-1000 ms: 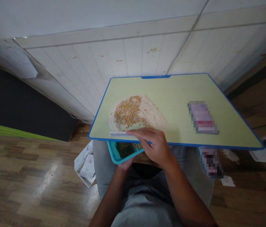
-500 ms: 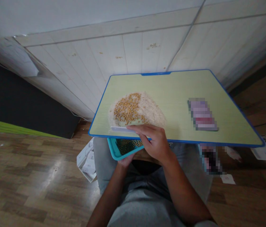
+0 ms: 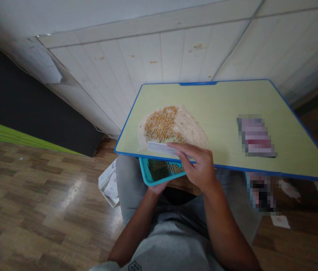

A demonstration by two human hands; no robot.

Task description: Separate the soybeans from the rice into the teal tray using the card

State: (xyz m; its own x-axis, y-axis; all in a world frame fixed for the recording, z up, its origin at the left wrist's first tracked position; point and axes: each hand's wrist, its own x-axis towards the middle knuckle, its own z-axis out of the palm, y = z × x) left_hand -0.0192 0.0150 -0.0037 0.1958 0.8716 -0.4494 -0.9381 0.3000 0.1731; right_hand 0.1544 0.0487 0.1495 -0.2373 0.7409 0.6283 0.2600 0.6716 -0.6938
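My right hand (image 3: 200, 165) is closed on a flat white scraper (image 3: 161, 148), its long edge near the front rim of the tabletop. Just beyond the scraper lies a heap of yellow soybeans (image 3: 160, 122), with pale rice-like grains (image 3: 189, 126) spread around and to the right of it. Below the table edge, my left hand (image 3: 158, 188) supports a teal plastic basket (image 3: 144, 174) from underneath; most of its fingers are hidden. Dark and yellowish beans (image 3: 164, 169) lie inside the basket, whose far side is hidden under the tabletop.
The small yellow-green table (image 3: 221, 101) has a blue rim and stands against a white panelled wall (image 3: 136, 67). A blurred-out phone-like object (image 3: 256, 136) rests on its right half. On the floor at left is a white box (image 3: 108, 184) with papers.
The view has shifted, so the table sits further right and slightly higher. The scraper has moved slightly right along the front edge, showing more of its face. The left hand still supports the basket.
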